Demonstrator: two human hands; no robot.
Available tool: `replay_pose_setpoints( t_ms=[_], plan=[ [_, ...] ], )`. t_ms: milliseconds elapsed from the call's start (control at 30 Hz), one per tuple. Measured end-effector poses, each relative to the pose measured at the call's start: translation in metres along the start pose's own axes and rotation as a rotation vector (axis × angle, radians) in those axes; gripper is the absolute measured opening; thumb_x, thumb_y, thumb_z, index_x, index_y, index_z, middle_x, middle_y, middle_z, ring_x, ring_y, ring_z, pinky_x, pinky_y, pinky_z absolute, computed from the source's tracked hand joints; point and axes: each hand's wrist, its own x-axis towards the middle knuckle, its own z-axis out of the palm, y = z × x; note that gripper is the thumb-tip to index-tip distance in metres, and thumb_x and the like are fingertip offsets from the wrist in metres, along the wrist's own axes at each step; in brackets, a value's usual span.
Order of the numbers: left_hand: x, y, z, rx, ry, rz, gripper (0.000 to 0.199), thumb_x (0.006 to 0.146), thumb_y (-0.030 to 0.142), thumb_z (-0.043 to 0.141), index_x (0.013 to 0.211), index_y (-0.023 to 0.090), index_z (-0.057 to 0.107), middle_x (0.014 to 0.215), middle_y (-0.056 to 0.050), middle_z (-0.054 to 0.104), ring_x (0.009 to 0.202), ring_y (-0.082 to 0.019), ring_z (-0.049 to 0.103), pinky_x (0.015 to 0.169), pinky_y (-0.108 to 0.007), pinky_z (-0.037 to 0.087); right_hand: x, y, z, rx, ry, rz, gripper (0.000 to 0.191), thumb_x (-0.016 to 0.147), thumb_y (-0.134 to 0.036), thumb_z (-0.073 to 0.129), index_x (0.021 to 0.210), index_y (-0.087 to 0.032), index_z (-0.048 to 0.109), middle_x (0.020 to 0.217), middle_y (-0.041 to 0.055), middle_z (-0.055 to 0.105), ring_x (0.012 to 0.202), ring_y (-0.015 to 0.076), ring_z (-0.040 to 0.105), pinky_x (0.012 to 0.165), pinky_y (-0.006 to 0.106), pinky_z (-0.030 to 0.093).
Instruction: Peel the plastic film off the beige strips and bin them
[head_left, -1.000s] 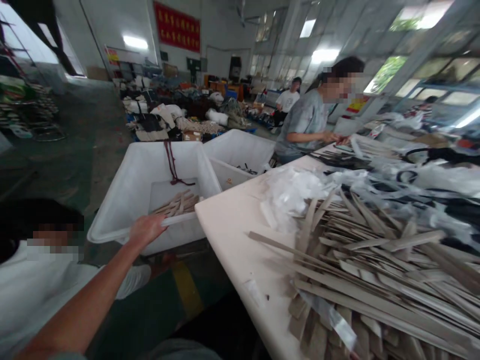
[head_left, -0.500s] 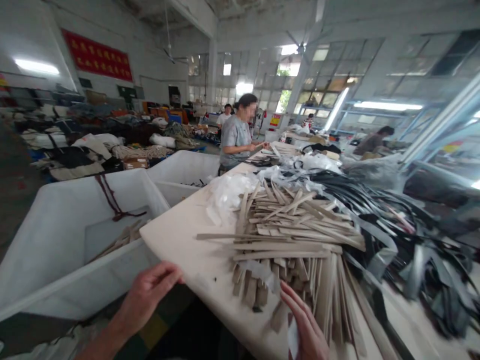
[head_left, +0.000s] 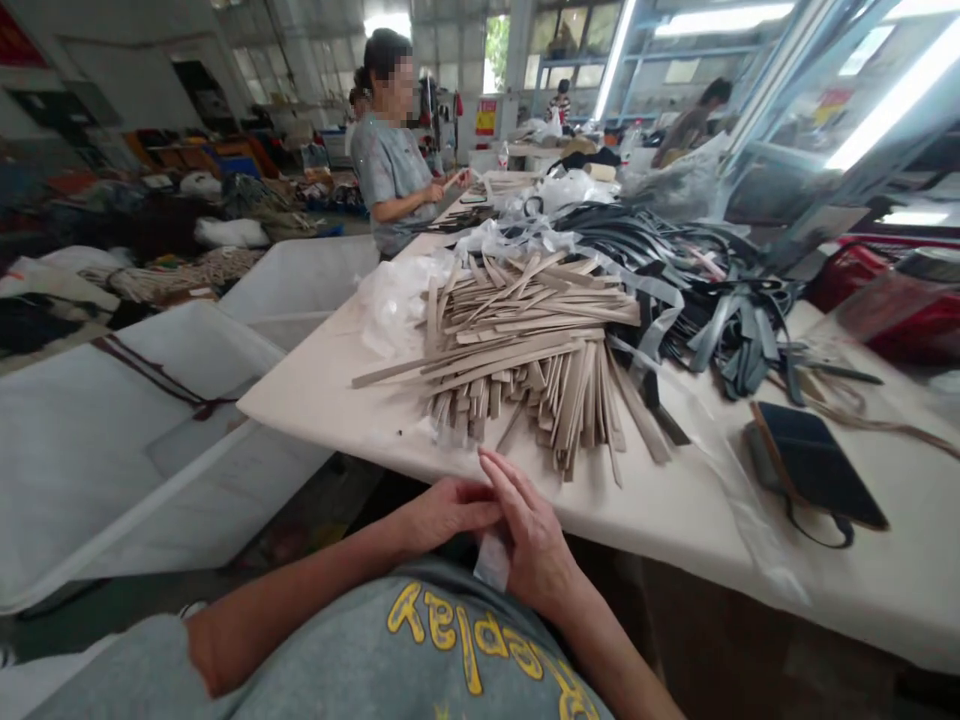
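Note:
My left hand (head_left: pixel 446 515) and my right hand (head_left: pixel 536 540) meet in front of my body, near the table's front edge. The left fingers are pinched together against the right fingers, and what lies between them is hidden. A small piece of translucent plastic film (head_left: pixel 492 562) hangs below the right hand, held at its palm; the right fingers are long and pressed together. Just beyond my hands, a pile of flat beige strips (head_left: pixel 525 340) lies on the table (head_left: pixel 300 390).
White bins (head_left: pixel 112 480) stand left of the table. Black straps (head_left: pixel 637 240) and crumpled clear plastic (head_left: pixel 401 305) lie around the pile. A phone (head_left: pixel 821 460) with a cord lies at the right. A co-worker (head_left: pixel 394 160) stands at the table's far left side, holding a strip.
My two hands have come together from apart, the left moving right, the right moving left. The view has turned right and down, bringing the phone into sight.

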Motion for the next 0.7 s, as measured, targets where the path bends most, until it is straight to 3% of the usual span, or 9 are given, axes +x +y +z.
replay_pose_setpoints(
  t_ms=[200, 300, 367, 433, 500, 600, 700],
  plan=[
    [0.000, -0.017, 0.006, -0.070, 0.111, 0.006, 0.037, 0.072, 0.041, 0.078, 0.094, 0.012, 0.072, 0.086, -0.006, 0.071, 0.079, -0.018, 0.062, 0.074, -0.027, 0.046, -0.007, -0.009, 0.012, -0.080, -0.022, -0.021, 0.080, 0.085, -0.015, 0.058, 0.154, -0.018, 0.017, 0.154, 0.0150, 0.033, 0.143, 0.0272, 0.026, 0.115, 0.051, 0.031],
    [-0.004, -0.011, 0.002, -0.085, 0.192, 0.066, 0.034, 0.073, 0.040, 0.078, 0.095, 0.015, 0.070, 0.084, -0.004, 0.070, 0.075, -0.014, 0.062, 0.071, -0.024, 0.047, -0.014, -0.010, 0.002, -0.087, -0.002, 0.014, 0.082, 0.082, -0.017, 0.064, 0.152, -0.020, 0.022, 0.157, 0.0136, 0.027, 0.144, 0.0289, 0.023, 0.115, 0.053, 0.029],
    [-0.009, -0.002, -0.001, -0.082, 0.229, 0.122, 0.037, 0.076, 0.039, 0.075, 0.106, 0.018, 0.066, 0.079, -0.001, 0.068, 0.068, -0.011, 0.060, 0.067, -0.022, 0.046, -0.020, -0.009, -0.010, -0.006, 0.084, 0.118, 0.071, 0.085, -0.022, 0.065, 0.148, -0.021, 0.033, 0.153, 0.0132, 0.035, 0.139, 0.0288, 0.032, 0.112, 0.051, 0.033],
    [-0.014, 0.006, -0.001, 0.003, 0.238, 0.160, 0.047, 0.079, 0.039, 0.072, 0.120, 0.020, 0.060, 0.073, 0.001, 0.066, 0.063, -0.010, 0.058, 0.063, -0.021, 0.045, -0.024, -0.008, -0.020, 0.207, 0.137, 0.276, 0.046, 0.091, -0.030, 0.059, 0.136, -0.021, 0.051, 0.137, 0.0117, 0.055, 0.125, 0.0267, 0.051, 0.104, 0.045, 0.043],
    [-0.018, 0.009, 0.003, 0.159, 0.207, 0.188, 0.055, 0.082, 0.038, 0.068, 0.132, 0.020, 0.053, 0.071, 0.001, 0.065, 0.061, -0.010, 0.058, 0.062, -0.022, 0.045, -0.023, -0.009, -0.022, 0.428, 0.116, 0.395, 0.028, 0.095, -0.036, 0.052, 0.112, -0.020, 0.066, 0.108, 0.0079, 0.069, 0.100, 0.0233, 0.064, 0.088, 0.037, 0.052],
    [-0.020, 0.004, 0.013, 0.447, 0.189, 0.268, 0.060, 0.084, 0.034, 0.065, 0.140, 0.021, 0.047, 0.070, 0.003, 0.064, 0.063, -0.011, 0.057, 0.066, -0.024, 0.047, -0.013, -0.012, -0.011, 0.550, 0.129, 0.473, 0.029, 0.093, -0.041, 0.053, 0.087, -0.017, 0.068, 0.078, 0.0031, 0.069, 0.072, 0.0188, 0.065, 0.068, 0.030, 0.053],
    [-0.021, -0.001, 0.019, 0.616, 0.227, 0.309, 0.066, 0.083, 0.028, 0.065, 0.144, 0.022, 0.041, 0.069, 0.005, 0.063, 0.062, -0.010, 0.057, 0.067, -0.025, 0.047, -0.004, -0.012, -0.003, 0.531, 0.274, 0.519, 0.026, 0.090, -0.041, 0.055, 0.085, -0.017, 0.064, 0.074, 0.0017, 0.065, 0.066, 0.0160, 0.059, 0.061, 0.027, 0.050]
  ],
)
